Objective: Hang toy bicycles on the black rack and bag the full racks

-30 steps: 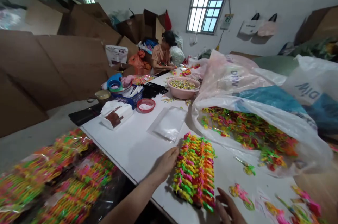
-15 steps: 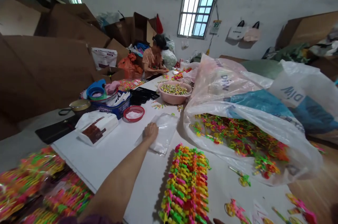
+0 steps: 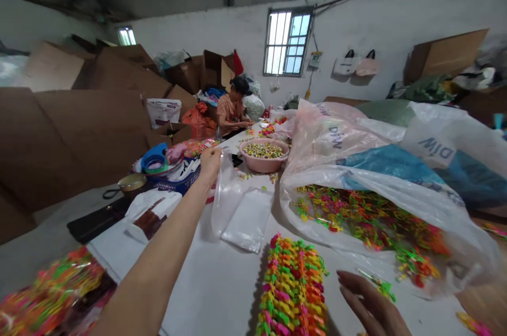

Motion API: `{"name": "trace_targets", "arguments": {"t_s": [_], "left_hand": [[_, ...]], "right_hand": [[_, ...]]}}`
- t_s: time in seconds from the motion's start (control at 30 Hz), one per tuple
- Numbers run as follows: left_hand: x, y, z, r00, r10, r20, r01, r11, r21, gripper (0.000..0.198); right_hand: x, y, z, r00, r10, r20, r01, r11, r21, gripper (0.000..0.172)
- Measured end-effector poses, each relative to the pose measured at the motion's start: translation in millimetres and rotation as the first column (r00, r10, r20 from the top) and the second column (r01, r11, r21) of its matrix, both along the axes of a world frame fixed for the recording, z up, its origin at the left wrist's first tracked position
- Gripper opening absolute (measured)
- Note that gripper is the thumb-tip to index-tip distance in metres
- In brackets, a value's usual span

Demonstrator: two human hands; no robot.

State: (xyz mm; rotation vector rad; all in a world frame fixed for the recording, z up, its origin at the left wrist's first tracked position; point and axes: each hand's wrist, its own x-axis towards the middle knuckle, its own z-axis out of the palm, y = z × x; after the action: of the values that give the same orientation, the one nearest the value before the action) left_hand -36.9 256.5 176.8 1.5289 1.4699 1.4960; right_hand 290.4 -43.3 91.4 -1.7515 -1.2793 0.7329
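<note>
My left hand (image 3: 210, 161) is closed on the top of a clear plastic bag (image 3: 224, 198), which hangs down from the fingers. Just beneath and to the right, a flat stack of clear bags (image 3: 250, 218) lies on the white table. Nearer to me stand rows of bright toy pieces (image 3: 292, 288) in pink, green, yellow and orange, packed tightly side by side. My right hand (image 3: 374, 304) is at the lower right, with its fingers stretched out and nothing in them. It hovers beside the rows, close to a loose green toy piece (image 3: 386, 289).
A large open sack (image 3: 317, 148) spills similar toys on the right. Behind the bag stack stands a pink basin (image 3: 263, 164) of small pieces. A blue basket (image 3: 178, 184) and a tissue pack (image 3: 152, 212) sit on the left. A person (image 3: 229, 111) sits at the far end.
My left hand has lifted one clear bag off the stack, up and to the left. My right hand has come into view at the lower right. The view has tilted up.
</note>
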Motion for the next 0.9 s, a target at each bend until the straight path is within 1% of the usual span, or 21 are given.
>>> {"name": "trace_targets", "arguments": {"t_s": [0.03,0.07,0.1,0.13,0.2,0.23,0.27,0.33,0.4,0.43,0.47,0.53,0.57,0.6,0.63,0.7,0.73,0.77,0.8,0.83,0.9], "left_hand": [[6.8,-14.5,7.5,0.998,-0.069,-0.013,0.069,0.997,0.019,0.027],[14.6,-32.3,11.0,0.988,-0.152,-0.031,0.153,0.988,0.030,0.027],[22.4,-52.5,10.8,0.968,-0.244,-0.052,0.246,0.969,0.032,0.026],[29.6,-73.9,7.5,0.942,-0.328,-0.068,0.330,0.943,0.029,0.025],[40.0,-115.6,-4.9,0.892,-0.442,-0.091,0.445,0.895,0.011,0.025],[42.9,-133.7,-12.3,0.878,-0.469,-0.101,0.471,0.882,0.000,0.025],[44.4,-149.1,-19.8,0.871,-0.478,-0.108,0.480,0.877,-0.011,0.025],[44.2,-170.8,-33.9,0.874,-0.472,-0.117,0.472,0.881,-0.036,0.025],[41.4,-182.3,-45.8,0.876,-0.468,-0.117,0.463,0.884,-0.069,0.025],[39.4,-185.5,-50.5,0.882,-0.455,-0.121,0.448,0.890,-0.080,0.025],[37.2,-187.8,-54.2,0.897,-0.422,-0.130,0.415,0.906,-0.084,0.026],[33.2,-191.9,-58.0,0.937,-0.314,-0.152,0.305,0.949,-0.082,0.032],[31.6,-194.4,-58.2,0.949,-0.279,-0.150,0.267,0.959,-0.093,0.036],[30.2,-197.6,-57.6,0.948,-0.290,-0.132,0.274,0.953,-0.126,0.041],[28.8,-201.3,-56.3,0.932,-0.349,-0.099,0.329,0.928,-0.173,0.044],[24.1,-209.7,-53.7,0.862,-0.507,-0.001,0.489,0.832,-0.261,0.043],[19.6,-213.7,-53.2,0.834,-0.550,0.039,0.537,0.794,-0.285,0.040],[12.8,-217.3,-53.7,0.833,-0.550,0.063,0.542,0.787,-0.296,0.038],[3.2,-220.2,-55.5,0.857,-0.511,0.071,0.507,0.809,-0.298,0.037],[-9.1,-222.4,-58.5,0.894,-0.442,0.068,0.442,0.848,-0.292,0.035],[-40.7,-226.7,-66.8,0.965,-0.254,0.056,0.260,0.929,-0.263,0.034]], "right_hand": [[-9.6,12.4,10.3,1.000,0.024,0.010,-0.024,0.998,0.058,0.041],[-21.1,25.7,20.3,0.998,0.060,0.009,-0.061,0.992,0.111,0.043],[-33.5,39.7,29.4,0.996,0.085,0.000,-0.084,0.981,0.175,0.046],[-46.0,53.9,37.1,0.992,0.125,-0.013,-0.119,0.966,0.231,0.050],[-69.3,79.7,45.9,0.980,0.187,-0.064,-0.159,0.940,0.301,0.057],[-79.5,89.3,46.6,0.968,0.227,-0.106,-0.186,0.936,0.300,0.058],[-88.8,95.8,44.9,0.945,0.286,-0.160,-0.233,0.929,0.287,0.058],[-104.2,98.2,37.6,0.870,0.418,-0.260,-0.354,0.898,0.259,0.051],[-114.7,90.4,29.7,0.824,0.476,-0.308,-0.419,0.877,0.233,0.038],[-118.2,84.9,26.9,0.828,0.475,-0.299,-0.426,0.879,0.217,0.033],[-121.0,79.6,24.8,0.848,0.460,-0.261,-0.420,0.886,0.198,0.031],[-126.4,71.2,22.9,0.903,0.415,-0.113,-0.395,0.904,0.162,0.035],[-130.3,68.1,22.6,0.917,0.398,-0.023,-0.391,0.909,0.145,0.039],[-135.7,65.4,22.4,0.918,0.393,0.061,-0.398,0.908,0.131,0.042],[-142.7,62.9,22.2,0.908,0.397,0.137,-0.413,0.903,0.120,0.043],[-159.9,57.6,22.0,0.863,0.440,0.250,-0.475,0.875,0.100,0.042],[-168.8,54.9,22.0,0.837,0.467,0.285,-0.509,0.855,0.094,0.041],[-176.8,52.5,22.2,0.817,0.490,0.304,-0.537,0.839,0.090,0.040],[-183.2,50.7,22.5,0.806,0.509,0.301,-0.555,0.827,0.088,0.041],[-187.5,49.8,22.9,0.806,0.524,0.273,-0.564,0.821,0.087,0.042],[-190.0,50.9,23.3,0.835,0.523,0.173,-0.543,0.834,0.101,0.045]]}}
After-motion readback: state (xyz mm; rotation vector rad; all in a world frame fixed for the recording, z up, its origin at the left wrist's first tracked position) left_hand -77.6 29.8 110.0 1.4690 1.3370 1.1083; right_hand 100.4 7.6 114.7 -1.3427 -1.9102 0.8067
